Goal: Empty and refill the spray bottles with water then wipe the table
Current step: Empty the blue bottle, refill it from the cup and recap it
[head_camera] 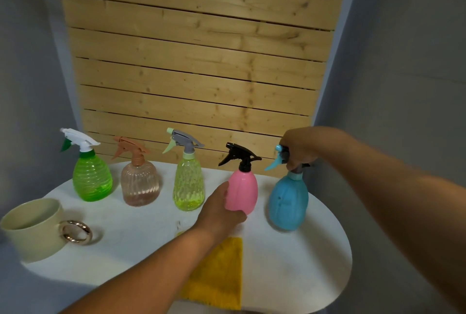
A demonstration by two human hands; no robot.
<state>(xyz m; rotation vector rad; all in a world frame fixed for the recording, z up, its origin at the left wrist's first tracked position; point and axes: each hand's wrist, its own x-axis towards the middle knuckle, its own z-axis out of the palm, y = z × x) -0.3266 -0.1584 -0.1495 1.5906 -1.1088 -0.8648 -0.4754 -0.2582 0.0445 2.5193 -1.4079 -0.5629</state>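
- Hands: left hand (222, 209) wraps the pink bottle (242, 191) body; right hand (298, 148) grips the blue bottle (288, 202) spray head, far right on the table (290, 276).
- Advice, I'd say: steady the blue body before twisting its head off, keeping it upright.

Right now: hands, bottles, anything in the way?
Left hand grips pink bottle. Right hand grips blue bottle at its spray head. Both bottles upright on table. Yellow cloth under left forearm.
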